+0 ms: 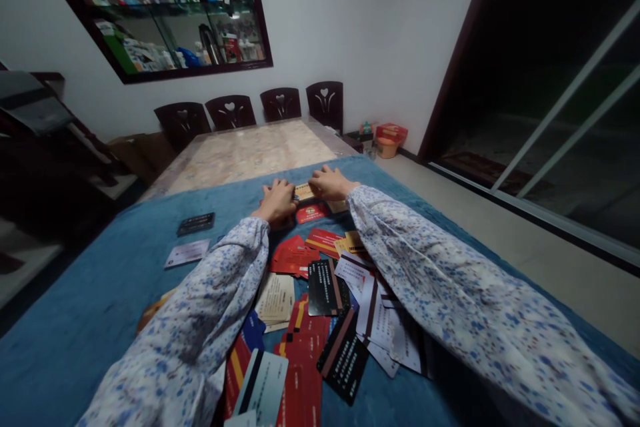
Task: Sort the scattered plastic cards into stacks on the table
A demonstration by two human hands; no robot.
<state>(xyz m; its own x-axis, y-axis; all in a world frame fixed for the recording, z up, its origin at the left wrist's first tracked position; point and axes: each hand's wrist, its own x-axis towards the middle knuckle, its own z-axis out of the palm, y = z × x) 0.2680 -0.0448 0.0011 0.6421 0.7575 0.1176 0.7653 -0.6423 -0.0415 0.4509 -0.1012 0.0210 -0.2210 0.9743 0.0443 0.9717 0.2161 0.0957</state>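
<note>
Both hands are at the far side of a spread of cards, at either end of a tan card [303, 192]. My left hand [280, 200] curls its fingers round the left end, and my right hand [330, 183] has its bent fingers on the right end. The fingertips are partly hidden. Just below the tan card lies a red card [312, 213]. Nearer to me are red cards [293, 256], a stack of cream cards [277, 299], black cards [324, 287], and white striped cards [374, 310]. A pale blue striped card [263, 380] lies closest.
A blue cloth [115, 293] covers the near part of the marble-patterned table [250, 150]. Left of my arm lie a dark card [195, 224] and a lilac card [187, 253]. Several dark chairs [281, 105] stand beyond the table, below a glass-shelved cabinet [180, 10].
</note>
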